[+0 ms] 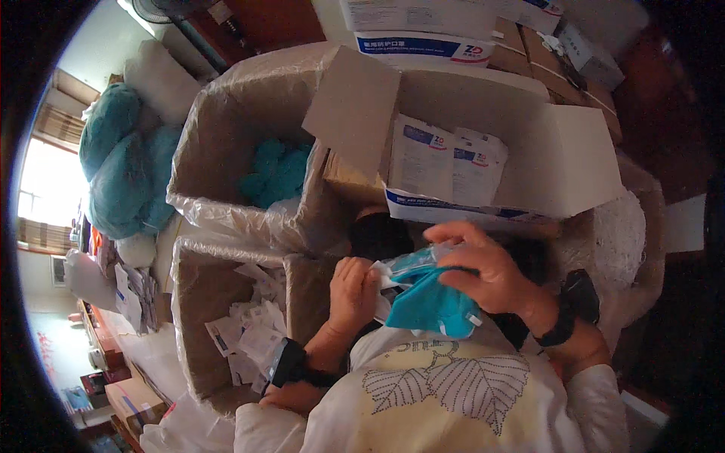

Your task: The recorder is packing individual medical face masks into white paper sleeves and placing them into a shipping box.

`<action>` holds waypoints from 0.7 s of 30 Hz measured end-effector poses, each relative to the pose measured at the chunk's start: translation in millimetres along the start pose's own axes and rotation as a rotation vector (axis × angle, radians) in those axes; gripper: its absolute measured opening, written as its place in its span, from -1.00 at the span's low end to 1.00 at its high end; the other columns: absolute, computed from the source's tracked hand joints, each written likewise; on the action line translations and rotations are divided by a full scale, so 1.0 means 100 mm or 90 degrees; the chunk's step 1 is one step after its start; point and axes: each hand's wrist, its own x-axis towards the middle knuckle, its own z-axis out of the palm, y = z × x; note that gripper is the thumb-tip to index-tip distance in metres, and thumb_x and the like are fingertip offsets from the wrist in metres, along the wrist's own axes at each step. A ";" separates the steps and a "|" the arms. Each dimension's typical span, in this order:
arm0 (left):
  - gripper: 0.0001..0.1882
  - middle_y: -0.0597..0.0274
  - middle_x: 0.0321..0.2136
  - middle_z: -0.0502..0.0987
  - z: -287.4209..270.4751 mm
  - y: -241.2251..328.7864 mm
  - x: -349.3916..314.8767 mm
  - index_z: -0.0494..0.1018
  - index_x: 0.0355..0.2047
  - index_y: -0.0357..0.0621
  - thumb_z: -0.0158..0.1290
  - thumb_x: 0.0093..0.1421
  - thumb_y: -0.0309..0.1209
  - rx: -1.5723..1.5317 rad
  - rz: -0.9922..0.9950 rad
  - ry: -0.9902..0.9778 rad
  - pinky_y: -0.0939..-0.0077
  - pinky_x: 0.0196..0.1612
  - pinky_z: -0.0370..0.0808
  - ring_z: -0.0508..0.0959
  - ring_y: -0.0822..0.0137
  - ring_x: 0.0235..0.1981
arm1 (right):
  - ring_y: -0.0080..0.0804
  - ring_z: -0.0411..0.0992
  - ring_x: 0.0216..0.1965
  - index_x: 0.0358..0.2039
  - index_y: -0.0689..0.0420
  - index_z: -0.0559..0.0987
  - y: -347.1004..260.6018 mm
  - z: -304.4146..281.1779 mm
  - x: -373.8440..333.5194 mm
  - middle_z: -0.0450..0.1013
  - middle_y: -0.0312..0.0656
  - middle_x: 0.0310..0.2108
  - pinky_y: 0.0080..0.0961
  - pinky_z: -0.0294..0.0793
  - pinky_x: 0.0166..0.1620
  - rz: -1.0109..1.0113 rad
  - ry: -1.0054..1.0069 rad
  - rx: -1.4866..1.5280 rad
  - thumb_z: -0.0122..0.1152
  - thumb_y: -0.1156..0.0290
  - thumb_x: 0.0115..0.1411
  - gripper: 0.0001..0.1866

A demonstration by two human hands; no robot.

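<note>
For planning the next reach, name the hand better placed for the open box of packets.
Right, likely: the right hand is nearer the open box; the left hand sits farther off, pinching the white wrapper.

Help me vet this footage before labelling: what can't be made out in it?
All in the head view:
Left hand: its grip on the white wrapping is hidden by its curled fingers.
Teal mask: partly covered by the right hand.
Open carton: its bottom is hidden by white packets and its front wall.
Fan: cut off by the upper edge.
</note>
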 end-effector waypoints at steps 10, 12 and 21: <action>-0.95 0.09 -0.49 0.42 -0.20 -0.30 -0.03 0.36 -0.48 -0.23 -0.06 0.01 -0.52 0.055 -0.022 0.096 0.31 -0.34 0.31 0.39 0.07 -0.44 | -0.28 0.36 -0.14 -0.21 0.09 0.44 -0.30 -0.70 -0.04 0.36 -0.12 -0.16 -0.38 0.34 -0.09 0.212 0.301 0.164 0.09 0.31 0.09 -0.75; -0.95 0.12 -0.48 0.43 -0.32 -0.24 0.05 0.37 -0.49 -0.21 -0.05 -0.01 -0.53 0.080 0.077 0.098 0.33 -0.32 0.31 0.40 0.12 -0.43 | -0.29 0.39 -0.18 -0.21 0.09 0.45 -0.40 -0.80 0.09 0.38 -0.12 -0.19 -0.40 0.37 -0.14 0.186 0.200 -0.157 0.07 0.32 0.09 -0.75; -0.84 0.32 -0.44 0.48 -0.41 -0.12 0.12 0.41 -0.48 -0.10 0.10 -0.13 -0.47 0.140 0.185 0.003 0.39 -0.29 0.30 0.43 0.27 -0.44 | -0.20 0.46 -0.40 -0.31 0.10 0.42 -0.74 -0.55 0.54 0.45 -0.15 -0.42 -0.30 0.42 -0.39 -0.071 -0.361 -0.404 -0.02 0.28 0.09 -0.79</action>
